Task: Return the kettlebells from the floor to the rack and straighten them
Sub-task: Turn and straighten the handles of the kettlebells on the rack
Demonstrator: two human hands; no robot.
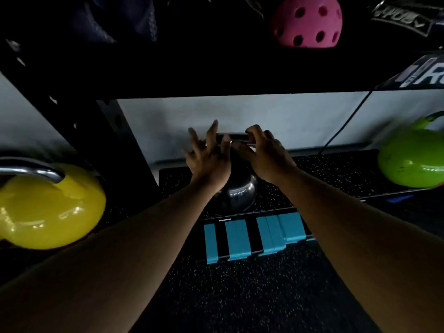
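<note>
A dark, shiny kettlebell [240, 192] stands on the low speckled rack shelf [336, 174] in the middle of the view. My right hand [266, 156] is wrapped over the right part of its handle [236, 137]. My left hand [209, 157] is against the left side of the handle with its fingers spread apart and pointing up. A yellow kettlebell [48, 207] with a chrome handle stands at the left. A green kettlebell [413, 159] stands on the same shelf at the far right, blurred.
The shelf's front edge carries strips of blue tape [254, 236]. A black rack upright [79, 116] slants between the yellow and dark kettlebells. An upper shelf holds a pink perforated ball [307, 21]. A black cable [343, 126] hangs by the wall. Speckled rubber floor [240, 296] lies below.
</note>
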